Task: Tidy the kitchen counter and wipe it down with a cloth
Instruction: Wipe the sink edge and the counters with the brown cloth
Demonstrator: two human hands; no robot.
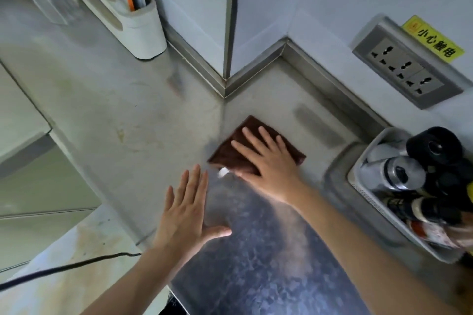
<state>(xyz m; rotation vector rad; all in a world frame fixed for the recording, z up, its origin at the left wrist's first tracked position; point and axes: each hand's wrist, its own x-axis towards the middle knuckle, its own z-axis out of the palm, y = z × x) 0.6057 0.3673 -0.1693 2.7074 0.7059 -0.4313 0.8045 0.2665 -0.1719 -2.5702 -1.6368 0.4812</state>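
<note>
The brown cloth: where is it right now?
In the head view, the brown cloth lies flat on the counter near the wall corner, under the right hand, left of the bottle basket.

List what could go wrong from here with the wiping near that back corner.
1. The right hand presses the brown cloth flat near the wall socket; a damp cloth swept up there could wet it.
2. A wide stroke rightward may knock the basket of bottles.
3. The left hand rests near the counter edge and could slip off.

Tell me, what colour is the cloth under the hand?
Dark brown cloth, seen in the head view.
</note>
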